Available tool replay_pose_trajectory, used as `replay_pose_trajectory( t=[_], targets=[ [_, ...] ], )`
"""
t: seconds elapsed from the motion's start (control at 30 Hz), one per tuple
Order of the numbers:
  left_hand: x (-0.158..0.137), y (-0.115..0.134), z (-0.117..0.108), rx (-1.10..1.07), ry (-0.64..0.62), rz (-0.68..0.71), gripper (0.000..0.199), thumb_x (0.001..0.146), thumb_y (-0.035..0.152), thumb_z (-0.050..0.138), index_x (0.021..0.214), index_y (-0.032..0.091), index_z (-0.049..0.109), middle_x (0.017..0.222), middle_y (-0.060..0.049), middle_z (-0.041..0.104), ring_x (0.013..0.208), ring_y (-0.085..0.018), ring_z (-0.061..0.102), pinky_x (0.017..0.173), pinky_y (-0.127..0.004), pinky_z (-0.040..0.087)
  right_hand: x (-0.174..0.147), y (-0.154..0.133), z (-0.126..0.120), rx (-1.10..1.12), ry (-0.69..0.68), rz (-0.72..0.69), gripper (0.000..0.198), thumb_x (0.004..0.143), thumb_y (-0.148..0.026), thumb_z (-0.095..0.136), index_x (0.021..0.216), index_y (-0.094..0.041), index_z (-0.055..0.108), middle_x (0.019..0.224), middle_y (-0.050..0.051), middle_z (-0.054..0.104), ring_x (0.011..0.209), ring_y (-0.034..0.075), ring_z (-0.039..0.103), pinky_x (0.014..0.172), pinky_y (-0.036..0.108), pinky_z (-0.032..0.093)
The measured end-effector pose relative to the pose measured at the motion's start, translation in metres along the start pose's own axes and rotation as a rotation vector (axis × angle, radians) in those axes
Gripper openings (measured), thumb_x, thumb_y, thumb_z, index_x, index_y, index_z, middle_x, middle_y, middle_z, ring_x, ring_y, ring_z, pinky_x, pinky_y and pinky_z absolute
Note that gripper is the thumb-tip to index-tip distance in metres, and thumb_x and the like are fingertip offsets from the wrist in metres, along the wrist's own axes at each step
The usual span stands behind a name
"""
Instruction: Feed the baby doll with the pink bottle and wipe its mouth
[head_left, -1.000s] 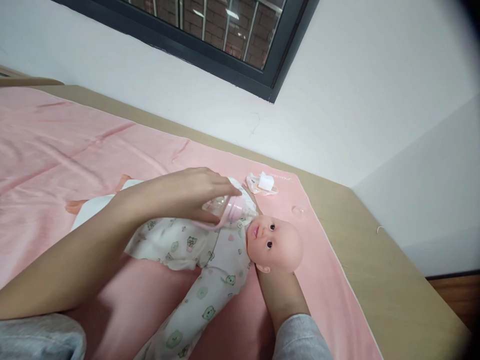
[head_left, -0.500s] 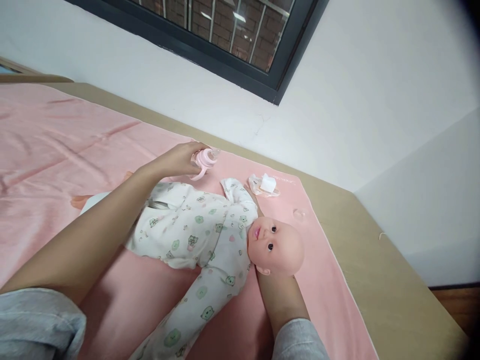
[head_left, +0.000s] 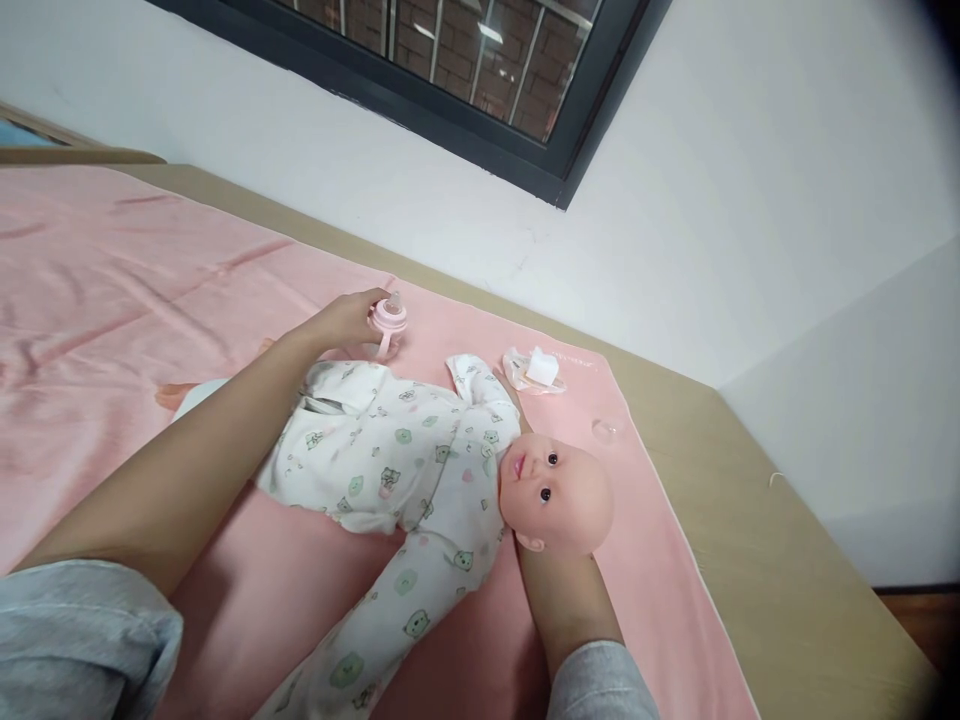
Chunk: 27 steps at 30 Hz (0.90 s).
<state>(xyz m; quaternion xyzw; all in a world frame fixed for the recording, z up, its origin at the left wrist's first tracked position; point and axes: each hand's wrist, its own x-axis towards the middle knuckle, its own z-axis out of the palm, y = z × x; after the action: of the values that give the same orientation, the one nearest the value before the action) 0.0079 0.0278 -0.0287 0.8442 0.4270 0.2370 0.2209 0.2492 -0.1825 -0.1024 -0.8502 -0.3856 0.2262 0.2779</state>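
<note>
A baby doll (head_left: 427,450) in white print clothes lies on its back across a pink sheet (head_left: 135,290), its bald head to the right. My left hand (head_left: 351,320) reaches over the doll's lower body and is closed around a pink-topped baby bottle (head_left: 390,320). The bottle is nearly upright at the sheet, its clear teat up and a pink handle showing. Under the doll's neck passes my right forearm (head_left: 566,595). My right hand is mostly hidden behind the doll's head and shoulder, so its fingers do not show.
Past the doll's raised sleeve lies a crumpled clear wrapper (head_left: 517,370) with a white piece (head_left: 543,367) on it. A small clear cap (head_left: 604,430) sits near the sheet's edge. Beyond are a wooden border (head_left: 675,440), a white wall and a dark window frame (head_left: 555,180).
My left hand has drawn the bottle slightly left and tipped it from leaning right to nearly upright. The doll and my right arm keep their places; the view has shifted a little.
</note>
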Motion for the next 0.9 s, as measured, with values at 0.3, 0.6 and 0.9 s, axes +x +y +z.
replay_pose_trajectory(
  t=[0.3,0.6,0.9],
  targets=[
    [0.002,-0.009,-0.003,0.022,-0.033,-0.027,0.076,0.057,0.058,0.071,0.120,0.017,0.057,0.117,-0.009,0.066,0.100,-0.028,0.062,0.083,-0.032,0.045,0.026,0.022,0.021,0.317,0.151,0.073,0.039,0.057,-0.036,0.083,0.045,-0.030,0.047,0.070,0.003,0.066,0.104,0.026,0.070,0.089,0.037,0.060],
    [0.010,-0.020,-0.005,0.008,-0.091,-0.011,0.121,0.044,0.073,0.066,0.142,0.006,0.043,0.131,-0.016,0.062,0.107,-0.025,0.061,0.086,-0.031,0.047,0.025,0.017,0.021,0.066,0.287,0.469,0.034,0.053,-0.042,0.082,0.047,-0.029,0.052,0.078,0.006,0.068,0.102,0.028,0.070,0.083,0.041,0.059],
    [-0.027,0.029,-0.057,0.172,0.367,-0.006,0.121,0.061,0.087,0.037,0.153,0.009,0.030,0.139,-0.020,0.055,0.121,-0.036,0.056,0.091,-0.048,0.040,0.030,0.012,0.030,-0.202,-0.119,-0.279,0.033,0.042,-0.037,0.083,0.040,-0.030,0.051,0.059,0.001,0.061,0.082,0.028,0.072,0.063,0.035,0.058]
  ],
)
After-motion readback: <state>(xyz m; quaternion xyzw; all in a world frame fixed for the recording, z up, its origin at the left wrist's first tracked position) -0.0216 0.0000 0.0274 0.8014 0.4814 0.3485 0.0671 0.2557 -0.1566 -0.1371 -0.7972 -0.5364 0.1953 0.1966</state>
